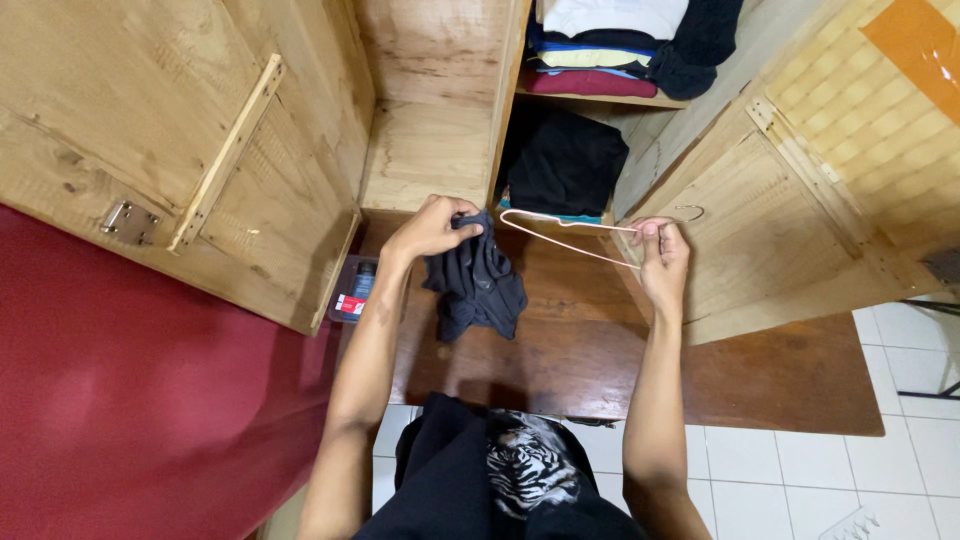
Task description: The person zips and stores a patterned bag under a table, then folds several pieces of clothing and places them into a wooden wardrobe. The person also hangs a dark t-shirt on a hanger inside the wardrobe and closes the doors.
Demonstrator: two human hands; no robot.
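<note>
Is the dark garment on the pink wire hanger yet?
No. The dark garment hangs bunched from the left hand; the right hand holds the bare pink wire hanger.

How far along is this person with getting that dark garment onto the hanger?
Done: folded clothes already sit stacked on the wardrobe shelf. In hand: the left hand grips a bunched dark garment, and the right hand holds a pink wire hanger near its hook. Left: the garment is not yet on the hanger; only its tip reaches the cloth.

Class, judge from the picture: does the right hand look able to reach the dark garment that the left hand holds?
Probably yes. The right hand pinches a thin pink hanger whose tip already lies beside the dark garment in the left hand. Nothing stands between them.
</note>
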